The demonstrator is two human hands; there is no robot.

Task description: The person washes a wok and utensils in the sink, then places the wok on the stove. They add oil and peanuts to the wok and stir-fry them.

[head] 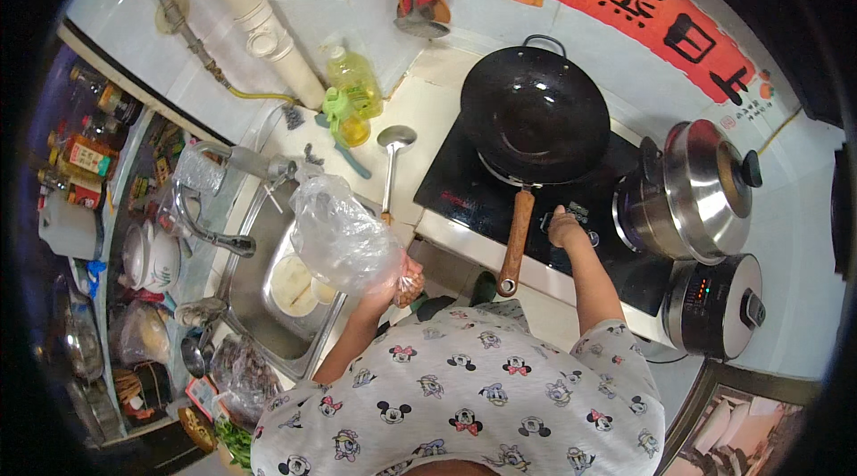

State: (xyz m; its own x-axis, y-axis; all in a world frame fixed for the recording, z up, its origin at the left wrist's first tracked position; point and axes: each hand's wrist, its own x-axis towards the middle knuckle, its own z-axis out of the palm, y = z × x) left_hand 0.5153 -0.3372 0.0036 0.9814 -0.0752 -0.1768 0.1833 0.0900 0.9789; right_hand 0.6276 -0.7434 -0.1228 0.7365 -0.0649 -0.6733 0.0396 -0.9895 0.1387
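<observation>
My left hand (387, 280) grips a clear plastic bag (341, 228) with brown, nut-like food bunched at its lower end; the kind of food is hard to tell. The bag bulges over the edge of the steel sink (268, 315). My right hand (568, 228) rests a finger on the control panel of the black glass cooktop (442, 188), holding nothing that I can see. Between my hands points the wooden handle of a black wok (535, 114), which sits on the cooktop and looks empty inside. A steel ladle (395, 141) lies on the counter left of the cooktop.
A lidded steel steamer pot (703, 188) stands on the cooktop's right, with an electric cooker (713, 305) nearer me. Behind the sink are a faucet (214, 238) and a yellow soap bottle (355, 81). Bowls (292, 285) lie in the sink. Shelves at left hold bottles (84, 158) and bowls.
</observation>
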